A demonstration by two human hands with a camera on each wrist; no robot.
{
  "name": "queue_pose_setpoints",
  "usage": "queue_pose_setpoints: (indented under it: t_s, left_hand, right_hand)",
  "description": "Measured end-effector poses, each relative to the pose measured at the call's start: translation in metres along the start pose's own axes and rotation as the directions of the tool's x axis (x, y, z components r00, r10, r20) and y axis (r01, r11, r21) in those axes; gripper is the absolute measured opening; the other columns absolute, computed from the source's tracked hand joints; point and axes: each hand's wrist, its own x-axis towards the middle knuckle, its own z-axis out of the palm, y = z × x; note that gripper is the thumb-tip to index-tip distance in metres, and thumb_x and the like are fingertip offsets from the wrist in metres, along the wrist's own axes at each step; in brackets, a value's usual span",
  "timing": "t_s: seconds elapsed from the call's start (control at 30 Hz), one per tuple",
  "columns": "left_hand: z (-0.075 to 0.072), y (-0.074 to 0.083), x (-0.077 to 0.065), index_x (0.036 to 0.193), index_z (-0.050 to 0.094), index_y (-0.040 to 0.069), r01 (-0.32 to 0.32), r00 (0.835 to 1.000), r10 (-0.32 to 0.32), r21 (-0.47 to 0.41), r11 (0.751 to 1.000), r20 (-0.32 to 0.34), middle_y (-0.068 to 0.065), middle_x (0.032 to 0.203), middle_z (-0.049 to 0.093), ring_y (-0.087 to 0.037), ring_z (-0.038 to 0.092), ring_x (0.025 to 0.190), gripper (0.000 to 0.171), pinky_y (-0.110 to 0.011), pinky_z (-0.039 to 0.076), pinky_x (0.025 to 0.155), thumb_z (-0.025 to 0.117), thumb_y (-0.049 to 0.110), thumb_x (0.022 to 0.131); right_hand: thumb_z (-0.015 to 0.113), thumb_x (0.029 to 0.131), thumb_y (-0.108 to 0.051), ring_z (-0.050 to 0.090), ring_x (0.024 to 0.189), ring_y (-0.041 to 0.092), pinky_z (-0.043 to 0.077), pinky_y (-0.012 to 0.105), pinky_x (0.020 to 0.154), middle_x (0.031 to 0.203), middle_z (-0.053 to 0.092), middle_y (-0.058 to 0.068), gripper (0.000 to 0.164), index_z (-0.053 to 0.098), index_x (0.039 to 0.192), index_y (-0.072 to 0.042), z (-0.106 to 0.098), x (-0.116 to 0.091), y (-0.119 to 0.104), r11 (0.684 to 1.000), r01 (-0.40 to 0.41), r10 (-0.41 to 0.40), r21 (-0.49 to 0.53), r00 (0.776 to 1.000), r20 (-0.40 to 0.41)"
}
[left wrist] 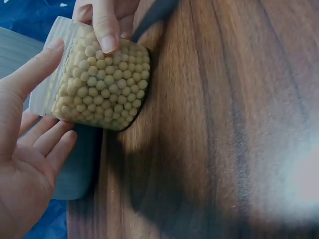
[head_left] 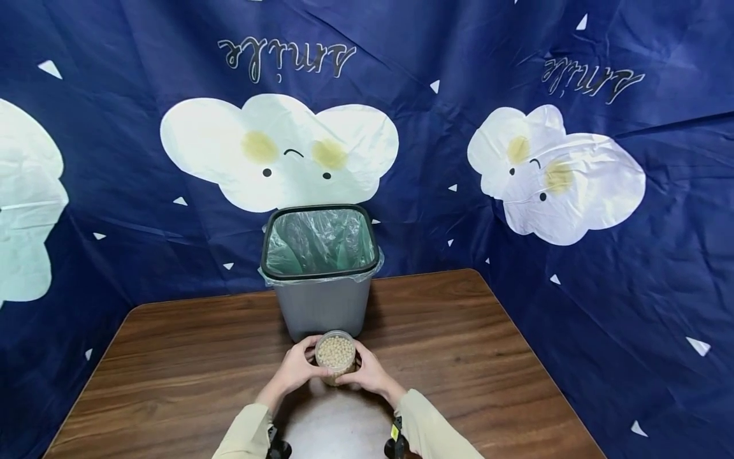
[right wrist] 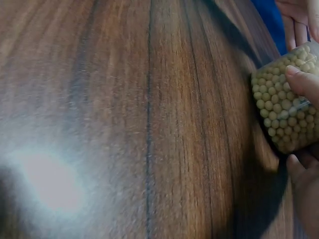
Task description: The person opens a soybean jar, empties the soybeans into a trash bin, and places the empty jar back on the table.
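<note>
A clear plastic jar (head_left: 336,354) full of round, pale yellow beans (left wrist: 102,82) is upright at the table's middle, just in front of the bin. My left hand (head_left: 296,368) grips it from the left, thumb at the near side close to the rim. From the right my right hand (head_left: 371,371) holds the same jar, its thumb pressing the near wall in the right wrist view. Around the jar's top runs a frosted band (left wrist: 52,69); whether it is a lid or only the rim, I cannot tell. Some fingers are hidden behind the jar.
A grey bin (head_left: 323,306) with a black rim and a clear plastic liner (head_left: 321,242) stands behind the jar. Under it is a brown wood-grain table (head_left: 459,357) with light glare near its front. Dark blue cloth (head_left: 424,159) with cloud prints hangs around the table.
</note>
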Motion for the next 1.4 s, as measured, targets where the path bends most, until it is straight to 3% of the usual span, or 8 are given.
queue_pose_setpoints:
  t_s: [0.13,0.2,0.37,0.63,0.83,0.97,1.17,1.4]
  left_hand:
    - [0.001,0.004,-0.006,0.121,0.048,-0.008,-0.003,1.0,0.003,-0.042,0.999,0.006,-0.025,0.117,0.053,-0.038,0.053,0.109,0.073,-0.034,0.048,0.086,0.083,0.0,0.057]
    - [0.0,0.011,-0.009,0.122,0.047,-0.008,-0.011,1.0,0.013,-0.07,0.997,0.019,-0.025,0.117,0.052,-0.038,0.053,0.109,0.073,-0.032,0.048,0.085,0.083,0.0,0.058]
    - [-0.004,0.033,-0.016,0.123,0.044,-0.009,-0.059,0.997,0.066,-0.136,0.989,0.047,-0.026,0.117,0.051,-0.036,0.053,0.109,0.072,-0.027,0.049,0.082,0.08,-0.002,0.062]
    - [-0.01,0.065,-0.021,0.124,0.044,-0.008,-0.149,0.985,0.162,-0.192,0.97,0.059,-0.028,0.119,0.049,-0.028,0.057,0.105,0.071,-0.028,0.049,0.08,0.078,-0.006,0.062]
    - [-0.012,0.086,-0.021,0.126,0.042,-0.005,-0.189,0.973,0.215,-0.234,0.954,0.088,-0.026,0.125,0.046,-0.013,0.057,0.105,0.074,-0.028,0.049,0.082,0.078,-0.005,0.062]
    - [-0.012,0.091,-0.022,0.127,0.041,-0.006,-0.195,0.97,0.224,-0.244,0.95,0.097,-0.027,0.125,0.046,-0.013,0.058,0.104,0.073,-0.028,0.05,0.081,0.077,-0.007,0.063]
    - [-0.013,0.098,-0.023,0.124,0.046,-0.006,-0.218,0.97,0.232,-0.172,0.961,0.067,-0.027,0.12,0.05,-0.017,0.06,0.1,0.069,-0.028,0.052,0.074,0.078,-0.004,0.064]
    - [-0.015,0.1,-0.021,0.128,0.041,-0.012,-0.281,0.949,0.306,-0.228,0.932,0.08,-0.033,0.124,0.046,-0.007,0.059,0.1,0.073,-0.023,0.05,0.077,0.075,-0.01,0.063]
  right_hand:
    - [0.079,0.064,0.002,0.048,0.115,0.031,0.039,0.033,0.096,0.126,0.049,0.02,0.08,0.037,0.132,0.007,-0.004,-0.006,-0.008,0.998,0.041,-0.041,-0.057,0.999,0.005]
    - [0.081,0.065,-0.006,0.048,0.116,0.028,0.039,0.036,0.097,0.128,0.05,0.015,0.082,0.038,0.134,0.0,-0.007,-0.007,-0.005,0.989,0.067,-0.068,-0.13,0.998,-0.004]
    - [0.081,0.067,-0.028,0.046,0.118,0.015,0.038,0.035,0.097,0.132,0.048,0.001,0.084,0.037,0.138,-0.016,-0.017,-0.006,-0.004,0.944,0.124,-0.13,-0.306,0.991,0.001]
    - [0.079,0.069,-0.029,0.045,0.118,0.014,0.038,0.032,0.097,0.132,0.046,-0.002,0.083,0.034,0.139,-0.021,-0.035,-0.005,-0.046,0.913,0.196,-0.195,-0.357,0.98,0.039]
    - [0.083,0.064,-0.013,0.049,0.115,0.02,0.039,0.031,0.095,0.13,0.049,0.01,0.087,0.037,0.137,-0.006,-0.041,-0.007,-0.085,0.903,0.284,-0.287,-0.322,0.957,0.038]
    - [0.081,0.063,-0.005,0.051,0.112,0.023,0.039,0.028,0.096,0.127,0.05,0.018,0.084,0.037,0.134,0.005,-0.044,-0.01,-0.108,0.907,0.315,-0.312,-0.279,0.948,0.059]
    - [0.08,0.064,-0.003,0.053,0.108,0.028,0.042,0.029,0.092,0.123,0.053,0.022,0.079,0.039,0.131,0.009,-0.043,-0.012,-0.119,0.916,0.305,-0.305,-0.258,0.951,0.041]
    - [0.08,0.062,-0.003,0.055,0.105,0.028,0.044,0.03,0.09,0.12,0.055,0.021,0.077,0.043,0.128,0.008,-0.04,-0.012,-0.122,0.908,0.311,-0.322,-0.282,0.947,0.005]
